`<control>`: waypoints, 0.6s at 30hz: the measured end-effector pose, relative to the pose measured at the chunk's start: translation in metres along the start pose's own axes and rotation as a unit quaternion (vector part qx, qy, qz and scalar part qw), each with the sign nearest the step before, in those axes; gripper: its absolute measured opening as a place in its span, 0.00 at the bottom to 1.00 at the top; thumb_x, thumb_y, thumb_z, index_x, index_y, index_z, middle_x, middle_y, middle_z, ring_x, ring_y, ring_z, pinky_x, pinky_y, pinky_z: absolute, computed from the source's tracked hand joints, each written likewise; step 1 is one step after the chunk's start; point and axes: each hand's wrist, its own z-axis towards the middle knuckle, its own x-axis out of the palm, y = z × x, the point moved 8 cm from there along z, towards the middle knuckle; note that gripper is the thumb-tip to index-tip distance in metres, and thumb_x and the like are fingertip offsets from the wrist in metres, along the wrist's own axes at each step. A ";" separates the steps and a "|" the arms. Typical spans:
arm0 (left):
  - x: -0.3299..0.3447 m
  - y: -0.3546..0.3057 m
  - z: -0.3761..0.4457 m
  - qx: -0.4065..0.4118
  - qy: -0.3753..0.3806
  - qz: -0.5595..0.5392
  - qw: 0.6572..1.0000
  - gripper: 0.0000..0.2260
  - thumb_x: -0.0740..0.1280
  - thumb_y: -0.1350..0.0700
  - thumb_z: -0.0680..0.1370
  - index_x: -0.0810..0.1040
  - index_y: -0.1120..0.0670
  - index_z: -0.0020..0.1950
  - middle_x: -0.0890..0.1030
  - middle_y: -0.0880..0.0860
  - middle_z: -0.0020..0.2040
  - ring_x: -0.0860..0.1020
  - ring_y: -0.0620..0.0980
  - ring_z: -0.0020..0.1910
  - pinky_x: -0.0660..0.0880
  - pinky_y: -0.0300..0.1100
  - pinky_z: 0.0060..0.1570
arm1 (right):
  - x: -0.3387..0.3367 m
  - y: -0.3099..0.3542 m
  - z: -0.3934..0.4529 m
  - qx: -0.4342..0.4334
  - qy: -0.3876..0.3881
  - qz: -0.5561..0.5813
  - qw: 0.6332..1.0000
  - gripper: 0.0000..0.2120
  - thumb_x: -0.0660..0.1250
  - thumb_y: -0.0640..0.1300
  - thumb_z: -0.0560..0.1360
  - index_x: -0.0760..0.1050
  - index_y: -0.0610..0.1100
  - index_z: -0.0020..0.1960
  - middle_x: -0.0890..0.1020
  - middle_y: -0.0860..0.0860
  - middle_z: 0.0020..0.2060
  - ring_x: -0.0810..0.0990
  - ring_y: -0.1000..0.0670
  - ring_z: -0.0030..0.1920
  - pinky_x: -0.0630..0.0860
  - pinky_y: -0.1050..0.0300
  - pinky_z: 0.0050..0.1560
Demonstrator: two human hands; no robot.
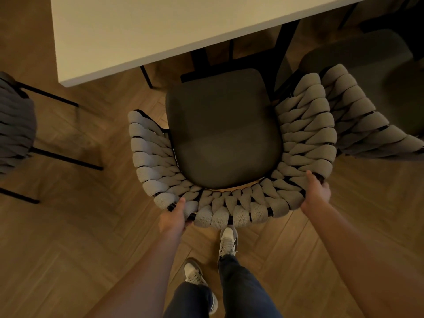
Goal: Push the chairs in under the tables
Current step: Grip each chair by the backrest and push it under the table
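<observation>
A chair [224, 131] with a dark grey seat and a curved back woven from thick beige bands stands in front of me. Its seat front reaches just under the edge of the white table [142, 31]. My left hand [174, 216] grips the back rim at its lower left, thumb over the top. My right hand [317, 191] grips the rim at the right rear, fingers curled behind the bands. The chair's legs are hidden under the seat.
A second woven chair [358, 111] stands right beside this one on the right, its seat mostly under the table. A grey woven chair [16, 125] with black legs stands at the left. My feet [227, 242] are on the herringbone wood floor [68, 249] behind the chair.
</observation>
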 end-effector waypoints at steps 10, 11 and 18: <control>0.013 0.013 -0.007 -0.016 0.054 0.031 0.998 0.22 0.66 0.40 0.78 0.76 0.58 0.59 0.84 0.58 0.49 0.84 0.53 0.41 0.78 0.49 0.46 | -0.010 0.014 0.012 -0.005 -0.003 -0.022 1.000 0.23 0.67 0.50 0.80 0.69 0.45 0.72 0.78 0.44 0.63 0.79 0.43 0.61 0.78 0.45 0.60; 0.014 0.012 -0.008 -0.014 0.062 0.035 0.997 0.22 0.65 0.40 0.78 0.76 0.58 0.58 0.84 0.58 0.48 0.84 0.53 0.42 0.78 0.50 0.48 | -0.011 0.015 0.013 -0.006 -0.003 -0.021 1.000 0.23 0.67 0.50 0.80 0.69 0.45 0.73 0.78 0.44 0.63 0.79 0.42 0.61 0.78 0.45 0.59; -0.004 0.004 -0.015 0.018 0.126 0.101 0.987 0.23 0.63 0.36 0.77 0.79 0.56 0.52 0.86 0.55 0.41 0.84 0.54 0.44 0.78 0.50 0.52 | -0.007 0.028 -0.035 -0.197 -0.112 -0.162 0.961 0.29 0.66 0.47 0.80 0.59 0.45 0.78 0.65 0.46 0.74 0.67 0.45 0.72 0.67 0.53 0.68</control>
